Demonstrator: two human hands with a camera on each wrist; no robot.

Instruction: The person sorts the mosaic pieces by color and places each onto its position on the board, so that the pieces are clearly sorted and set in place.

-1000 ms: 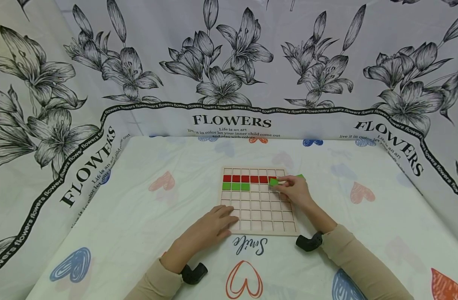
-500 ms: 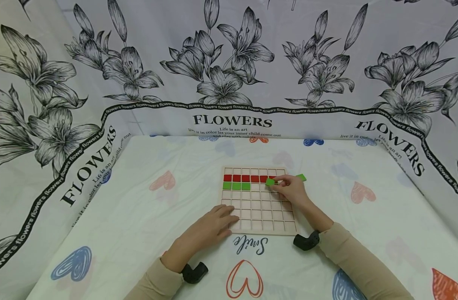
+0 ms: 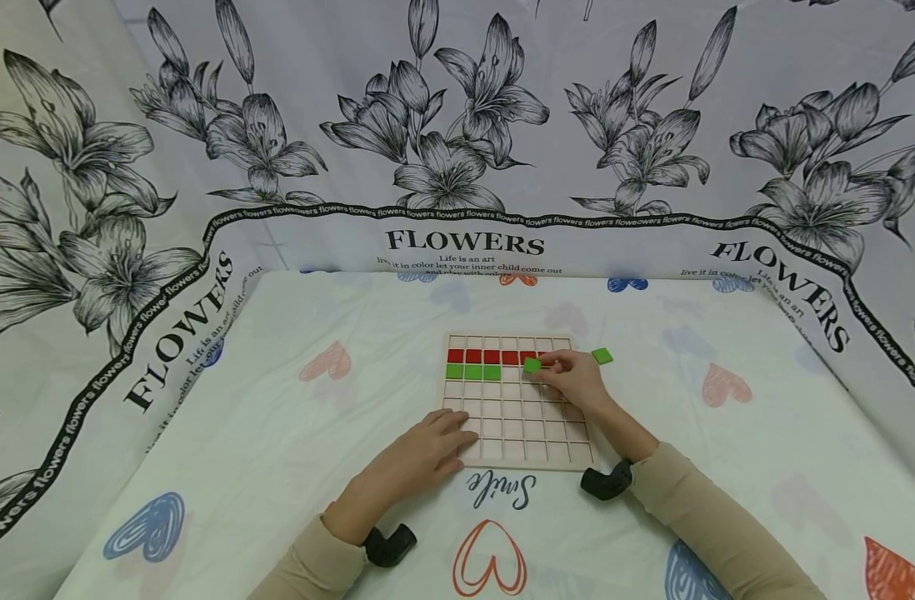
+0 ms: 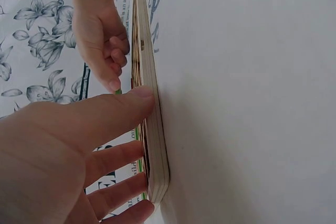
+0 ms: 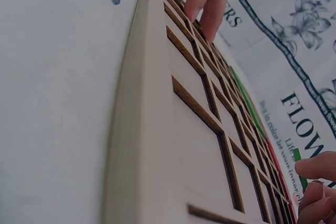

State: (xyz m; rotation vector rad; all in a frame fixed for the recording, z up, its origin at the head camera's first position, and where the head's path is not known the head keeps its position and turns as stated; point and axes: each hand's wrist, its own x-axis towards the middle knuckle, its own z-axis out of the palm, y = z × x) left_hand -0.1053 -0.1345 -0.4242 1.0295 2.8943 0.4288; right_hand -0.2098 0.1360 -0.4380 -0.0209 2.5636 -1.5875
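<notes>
While the left hand (image 3: 420, 457) rests flat on the grid board (image 3: 517, 433), the right hand (image 3: 573, 379) has carried its pinched green tile (image 3: 532, 365) leftward toward the green row's next free cell.

Pale wooden grid board (image 3: 517, 433): red tiles (image 3: 491, 357) in a row, three green tiles (image 3: 472, 372) directly below. Another green tile (image 3: 532, 365) above board; a fourth green tile (image 3: 602, 356) right of board. White cloth (image 3: 277, 450) with red, blue hearts; backdrop (image 3: 457, 125) of black-and-white lilies.

table (image 3: 277, 433): white heart-print cloth | on it: wooden grid board (image 3: 517, 433) | loose green tile (image 3: 602, 356)
</notes>
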